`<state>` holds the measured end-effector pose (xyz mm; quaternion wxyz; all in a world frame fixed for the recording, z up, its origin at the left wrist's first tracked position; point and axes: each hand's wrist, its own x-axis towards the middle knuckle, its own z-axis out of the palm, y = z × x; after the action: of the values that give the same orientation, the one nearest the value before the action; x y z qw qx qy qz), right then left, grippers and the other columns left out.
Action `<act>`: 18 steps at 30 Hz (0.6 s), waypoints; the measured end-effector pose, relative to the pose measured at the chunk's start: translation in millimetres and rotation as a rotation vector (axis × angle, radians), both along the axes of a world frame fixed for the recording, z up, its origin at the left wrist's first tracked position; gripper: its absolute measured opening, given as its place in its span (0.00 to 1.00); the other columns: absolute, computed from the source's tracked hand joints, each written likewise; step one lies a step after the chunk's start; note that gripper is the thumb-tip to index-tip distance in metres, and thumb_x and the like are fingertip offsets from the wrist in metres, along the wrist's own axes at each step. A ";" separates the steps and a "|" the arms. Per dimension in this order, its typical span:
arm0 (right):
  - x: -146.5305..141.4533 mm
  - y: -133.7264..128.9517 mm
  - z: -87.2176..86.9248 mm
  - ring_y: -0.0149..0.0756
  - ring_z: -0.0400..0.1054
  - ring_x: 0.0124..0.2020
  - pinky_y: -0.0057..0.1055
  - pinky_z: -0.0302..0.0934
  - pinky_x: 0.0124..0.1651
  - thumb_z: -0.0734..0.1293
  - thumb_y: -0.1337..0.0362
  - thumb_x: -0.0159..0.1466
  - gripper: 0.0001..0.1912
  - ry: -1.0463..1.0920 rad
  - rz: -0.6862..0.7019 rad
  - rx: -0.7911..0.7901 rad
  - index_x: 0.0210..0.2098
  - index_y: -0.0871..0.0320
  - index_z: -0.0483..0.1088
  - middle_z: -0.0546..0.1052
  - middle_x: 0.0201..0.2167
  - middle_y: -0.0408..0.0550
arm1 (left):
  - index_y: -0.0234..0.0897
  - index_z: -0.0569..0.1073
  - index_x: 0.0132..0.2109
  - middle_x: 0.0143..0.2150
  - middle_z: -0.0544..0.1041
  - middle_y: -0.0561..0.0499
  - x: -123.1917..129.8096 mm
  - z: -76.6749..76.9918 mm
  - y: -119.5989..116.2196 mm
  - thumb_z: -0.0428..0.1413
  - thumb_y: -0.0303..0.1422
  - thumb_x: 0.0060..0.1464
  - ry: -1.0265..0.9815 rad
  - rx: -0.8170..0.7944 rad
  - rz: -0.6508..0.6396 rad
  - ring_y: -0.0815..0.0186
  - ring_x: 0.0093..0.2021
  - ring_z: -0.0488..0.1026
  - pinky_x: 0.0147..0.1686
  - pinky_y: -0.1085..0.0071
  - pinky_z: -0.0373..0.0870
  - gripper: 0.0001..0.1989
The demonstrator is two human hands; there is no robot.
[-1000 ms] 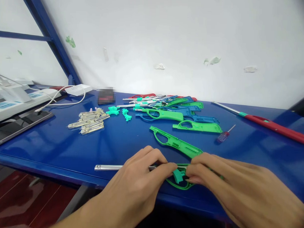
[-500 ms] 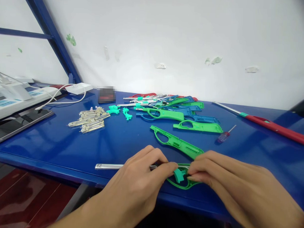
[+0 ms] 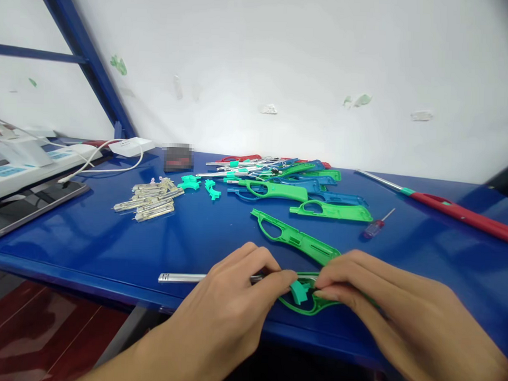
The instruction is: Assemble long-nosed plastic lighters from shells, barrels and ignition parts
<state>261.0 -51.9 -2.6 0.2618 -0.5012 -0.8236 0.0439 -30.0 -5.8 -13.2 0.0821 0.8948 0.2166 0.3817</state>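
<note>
Near the table's front edge lies a green lighter shell (image 3: 306, 311) with a silver tube (image 3: 182, 278) pointing left from it. My left hand (image 3: 239, 301) is closed on this piece, thumb and fingers at a teal trigger (image 3: 299, 292) that sits in the shell's loop. My right hand (image 3: 371, 294) pinches at the shell just right of the trigger; its fingertips hide what they grip. Behind my hands rests another green half shell (image 3: 296, 236), inner side up.
Green, blue and red shells (image 3: 279, 190) are piled at the back. Teal triggers (image 3: 213, 190) and clear fuel tanks (image 3: 149, 199) lie left. A small screwdriver (image 3: 374, 228) and a red lighter (image 3: 461, 214) lie right. A tablet (image 3: 32, 208) is far left.
My right hand has shifted very slightly at the shell, its fingers still pinched. My left hand has hardly moved.
</note>
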 end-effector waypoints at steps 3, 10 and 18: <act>-3.6 1.1 2.2 0.38 0.88 0.42 0.26 0.80 0.43 0.66 0.51 0.84 0.14 0.011 0.013 0.015 0.50 0.43 0.85 0.90 0.47 0.43 | 0.34 0.79 0.64 0.47 0.81 0.47 0.2 1.2 -0.8 0.54 0.11 0.73 0.006 -0.001 -0.002 0.62 0.43 0.76 0.40 0.69 0.79 0.22; -11.1 1.9 6.9 0.34 0.86 0.36 0.24 0.79 0.40 0.66 0.54 0.85 0.13 0.054 0.048 0.080 0.48 0.43 0.82 0.89 0.43 0.40 | 0.33 0.79 0.63 0.47 0.81 0.47 0.6 2.0 -0.5 0.54 0.11 0.72 0.007 -0.002 -0.004 0.62 0.42 0.76 0.40 0.69 0.79 0.22; -5.2 -1.3 1.4 0.41 0.88 0.39 0.29 0.82 0.40 0.67 0.57 0.82 0.10 0.040 -0.028 0.025 0.49 0.42 0.83 0.90 0.44 0.41 | 0.33 0.79 0.64 0.47 0.81 0.46 0.0 4.5 -1.9 0.55 0.11 0.72 0.010 0.004 0.003 0.61 0.43 0.77 0.40 0.67 0.79 0.22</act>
<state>255.8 -53.1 -1.1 0.2851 -0.5083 -0.8116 0.0402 -30.0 -7.7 -8.7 0.0788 0.8966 0.2175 0.3775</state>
